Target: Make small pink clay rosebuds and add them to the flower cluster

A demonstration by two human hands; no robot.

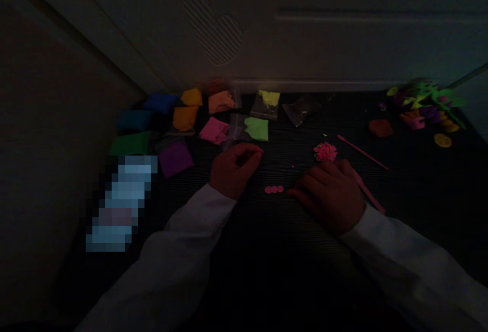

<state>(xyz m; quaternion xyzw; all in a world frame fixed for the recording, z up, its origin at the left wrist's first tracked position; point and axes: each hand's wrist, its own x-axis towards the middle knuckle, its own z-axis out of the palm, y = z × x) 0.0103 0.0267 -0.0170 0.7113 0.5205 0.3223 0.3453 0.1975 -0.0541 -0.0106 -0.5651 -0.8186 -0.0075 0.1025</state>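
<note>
Three small flat pink clay discs lie in an overlapping row on the dark table. Above and left of them, my left hand is closed in a pinch; a reddish speck shows at its fingertips, too small and dark to name. My right hand rests palm down just right of the discs, its fingers stretched towards them. A tiny pink clay ball lies between my hands. Just beyond my right hand is a pink clay flower with many petals. A pink flat tool lies partly hidden behind that hand.
Bags of coloured clay, among them a purple bag and a light green one, lie at the back left. A thin pink tool, a reddish-brown lump and clay flowers are at right. A blurred bright screen is at left.
</note>
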